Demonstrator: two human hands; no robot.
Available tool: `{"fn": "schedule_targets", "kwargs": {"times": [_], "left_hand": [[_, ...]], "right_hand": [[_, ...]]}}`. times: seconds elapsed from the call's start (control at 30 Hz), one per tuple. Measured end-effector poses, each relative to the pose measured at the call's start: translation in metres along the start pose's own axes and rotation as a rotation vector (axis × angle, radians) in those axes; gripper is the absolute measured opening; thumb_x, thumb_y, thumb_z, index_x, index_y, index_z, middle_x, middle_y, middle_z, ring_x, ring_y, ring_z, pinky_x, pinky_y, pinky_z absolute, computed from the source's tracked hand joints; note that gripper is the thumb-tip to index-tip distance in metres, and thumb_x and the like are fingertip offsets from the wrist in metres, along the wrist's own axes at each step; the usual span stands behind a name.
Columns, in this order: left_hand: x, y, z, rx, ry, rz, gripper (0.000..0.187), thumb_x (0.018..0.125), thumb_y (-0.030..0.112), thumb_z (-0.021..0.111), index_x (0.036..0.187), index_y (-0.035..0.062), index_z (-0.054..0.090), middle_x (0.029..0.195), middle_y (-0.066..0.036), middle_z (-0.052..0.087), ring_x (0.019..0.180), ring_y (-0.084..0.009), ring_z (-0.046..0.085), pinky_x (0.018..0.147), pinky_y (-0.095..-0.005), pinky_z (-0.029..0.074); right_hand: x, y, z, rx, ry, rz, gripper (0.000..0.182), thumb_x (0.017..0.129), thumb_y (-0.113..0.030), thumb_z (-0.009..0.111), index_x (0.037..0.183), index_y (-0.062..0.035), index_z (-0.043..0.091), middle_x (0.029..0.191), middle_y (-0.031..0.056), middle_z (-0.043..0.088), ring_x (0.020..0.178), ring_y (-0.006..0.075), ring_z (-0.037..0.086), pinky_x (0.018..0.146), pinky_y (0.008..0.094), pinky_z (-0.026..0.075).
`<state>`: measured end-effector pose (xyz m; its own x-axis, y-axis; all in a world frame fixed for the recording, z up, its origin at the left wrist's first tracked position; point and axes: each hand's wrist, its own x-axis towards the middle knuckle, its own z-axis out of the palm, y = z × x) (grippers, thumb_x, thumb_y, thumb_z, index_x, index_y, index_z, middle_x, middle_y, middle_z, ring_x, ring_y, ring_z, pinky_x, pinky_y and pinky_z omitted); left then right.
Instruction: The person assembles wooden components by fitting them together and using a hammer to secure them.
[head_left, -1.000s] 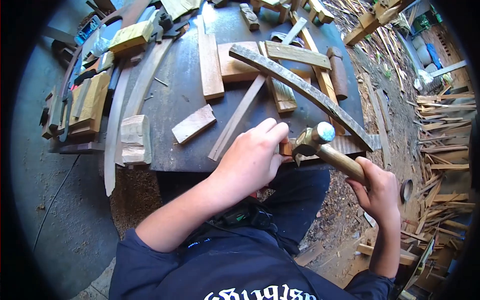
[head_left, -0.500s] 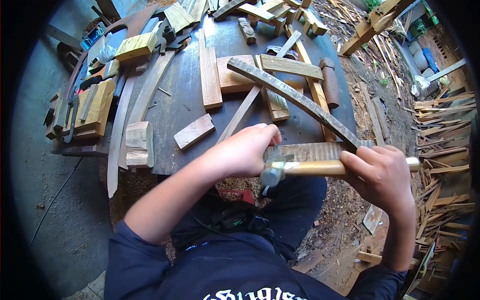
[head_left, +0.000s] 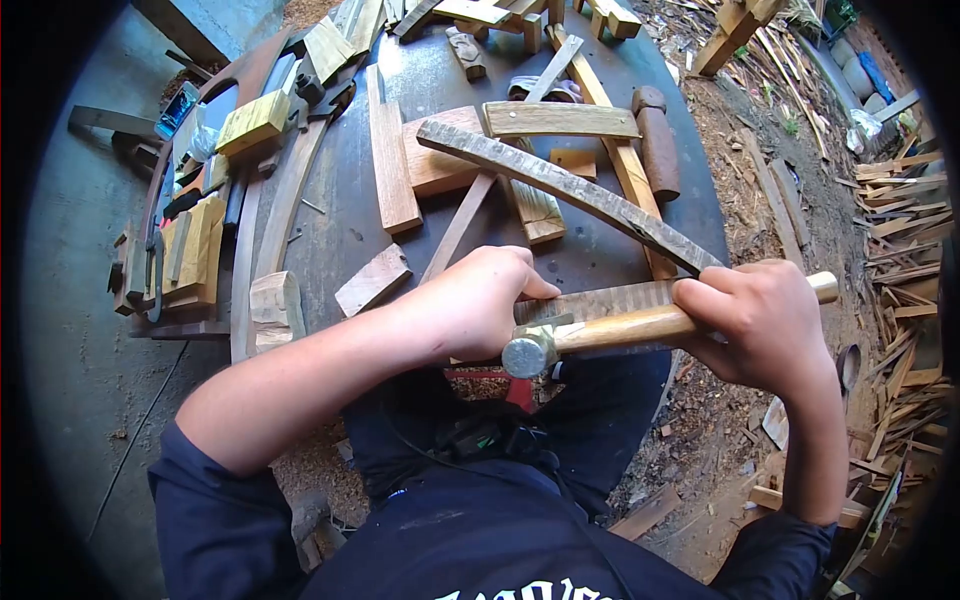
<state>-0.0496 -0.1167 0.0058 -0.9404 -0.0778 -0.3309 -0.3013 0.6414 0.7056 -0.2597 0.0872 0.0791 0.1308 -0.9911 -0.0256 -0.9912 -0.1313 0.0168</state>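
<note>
My right hand (head_left: pixel 755 320) is wrapped round the wooden handle of a hammer (head_left: pixel 625 330), which lies roughly level across my lap. The round metal hammer face points toward me beside my left wrist. Behind the handle is a short wooden board (head_left: pixel 610 300) with dark saw marks along it. My left hand (head_left: pixel 495 300) is closed at the board's left end, thumb on top; its other fingers are mostly hidden. A long rough wooden strip (head_left: pixel 570 195) slants down from the table toward my right knuckles, where its end is partly covered.
The dark round table (head_left: pixel 340 220) carries several wood pieces, including a nailed crosspiece (head_left: pixel 560 120) and a brown wooden mallet (head_left: pixel 655 145). A small block (head_left: pixel 373 280) lies near my left forearm. Tools and yellowish blocks (head_left: pixel 252 122) crowd the left side. Wood scraps (head_left: pixel 905 290) pile up at right.
The hammer head, blurred before, has come to rest slightly lower and to the left, its handle more tilted. My left thumb now stretches over the board. The whole view has shifted a little.
</note>
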Motion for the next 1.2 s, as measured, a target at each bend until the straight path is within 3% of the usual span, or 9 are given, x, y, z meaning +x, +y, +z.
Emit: {"fn": "schedule_targets", "kwargs": {"times": [0.2, 0.37, 0.47, 0.6, 0.73, 0.87, 1.0, 1.13, 1.2], "left_hand": [[0.004, 0.001, 0.008, -0.025, 0.041, -0.031, 0.064, 0.070, 0.014, 0.091, 0.129, 0.0020, 0.071, 0.108, -0.016, 0.066, 0.106, -0.0335, 0.066, 0.097, -0.0412, 0.053], [0.003, 0.009, -0.001, -0.012, -0.030, -0.095, 0.065, 0.061, 0.013, 0.096, 0.119, 0.0022, 0.068, 0.109, -0.014, 0.066, 0.108, -0.0299, 0.066, 0.097, -0.0424, 0.053], [-0.002, 0.017, -0.002, -0.073, 0.004, -0.225, 0.062, 0.061, 0.014, 0.096, 0.116, 0.0028, 0.070, 0.110, -0.013, 0.067, 0.109, -0.0306, 0.066, 0.098, -0.0419, 0.052], [-0.019, -0.007, 0.025, 0.040, 0.252, 0.125, 0.051, 0.070, 0.014, 0.090, 0.115, 0.0013, 0.069, 0.108, -0.015, 0.069, 0.107, -0.0339, 0.067, 0.094, -0.0424, 0.053], [-0.030, 0.000, 0.027, -0.104, 0.391, 0.120, 0.037, 0.077, 0.007, 0.083, 0.113, 0.0041, 0.075, 0.106, -0.014, 0.071, 0.101, -0.0339, 0.069, 0.092, -0.0398, 0.054], [-0.030, -0.003, 0.026, 0.013, 0.469, 0.124, 0.028, 0.082, 0.002, 0.078, 0.110, 0.0052, 0.078, 0.103, -0.012, 0.073, 0.100, -0.0323, 0.071, 0.092, -0.0389, 0.055], [-0.030, 0.003, 0.039, 0.084, 0.621, 0.115, 0.030, 0.083, 0.002, 0.077, 0.112, 0.0059, 0.076, 0.116, -0.013, 0.071, 0.106, -0.0333, 0.069, 0.094, -0.0393, 0.054], [-0.033, 0.036, 0.065, 0.248, 1.031, 0.148, 0.026, 0.082, 0.003, 0.079, 0.107, 0.0031, 0.073, 0.105, -0.014, 0.066, 0.094, -0.0335, 0.067, 0.084, -0.0413, 0.054], [-0.031, 0.041, 0.091, 0.187, 0.975, 0.287, 0.022, 0.082, 0.005, 0.079, 0.103, 0.0036, 0.072, 0.099, -0.014, 0.065, 0.091, -0.0327, 0.066, 0.083, -0.0425, 0.052]], "right_hand": [[-0.015, 0.029, 0.051, 0.302, 0.044, 0.109, 0.033, 0.076, -0.033, 0.082, 0.095, -0.0162, 0.061, 0.074, 0.0050, 0.063, 0.064, 0.0306, 0.066, 0.055, 0.0433, 0.048], [-0.006, 0.021, 0.028, 0.258, 0.028, 0.085, 0.033, 0.079, -0.034, 0.081, 0.096, -0.0136, 0.061, 0.076, 0.0059, 0.064, 0.065, 0.0314, 0.067, 0.056, 0.0431, 0.048], [-0.010, 0.012, 0.021, 0.247, 0.002, 0.134, 0.033, 0.079, -0.033, 0.081, 0.096, -0.0131, 0.061, 0.076, 0.0066, 0.065, 0.067, 0.0316, 0.067, 0.057, 0.0434, 0.049], [-0.030, -0.012, 0.032, 0.338, 0.010, 0.322, 0.033, 0.086, -0.037, 0.078, 0.097, -0.0119, 0.061, 0.076, 0.0114, 0.066, 0.070, 0.0353, 0.068, 0.061, 0.0455, 0.052], [-0.053, -0.038, 0.060, 0.655, 0.093, 0.556, 0.031, 0.091, -0.035, 0.077, 0.097, -0.0069, 0.066, 0.072, 0.0168, 0.066, 0.068, 0.0387, 0.068, 0.062, 0.0431, 0.052], [-0.061, -0.064, 0.076, 0.858, 0.185, 0.683, 0.031, 0.096, -0.032, 0.073, 0.103, -0.0023, 0.067, 0.066, 0.0127, 0.062, 0.058, 0.0227, 0.063, 0.058, 0.0364, 0.048], [-0.065, -0.074, 0.085, 0.916, 0.246, 0.732, 0.033, 0.098, -0.034, 0.072, 0.101, -0.0019, 0.066, 0.064, 0.0102, 0.060, 0.057, 0.0182, 0.058, 0.056, 0.0357, 0.045], [-0.067, -0.085, 0.104, 0.985, 0.392, 0.791, 0.033, 0.100, -0.035, 0.070, 0.099, -0.0023, 0.065, 0.064, 0.0089, 0.058, 0.058, 0.0146, 0.055, 0.056, 0.0346, 0.043], [-0.068, -0.096, 0.114, 1.009, 0.509, 0.837, 0.034, 0.100, -0.036, 0.070, 0.098, -0.0026, 0.065, 0.064, 0.0083, 0.058, 0.059, 0.0135, 0.055, 0.056, 0.0340, 0.043]]}}
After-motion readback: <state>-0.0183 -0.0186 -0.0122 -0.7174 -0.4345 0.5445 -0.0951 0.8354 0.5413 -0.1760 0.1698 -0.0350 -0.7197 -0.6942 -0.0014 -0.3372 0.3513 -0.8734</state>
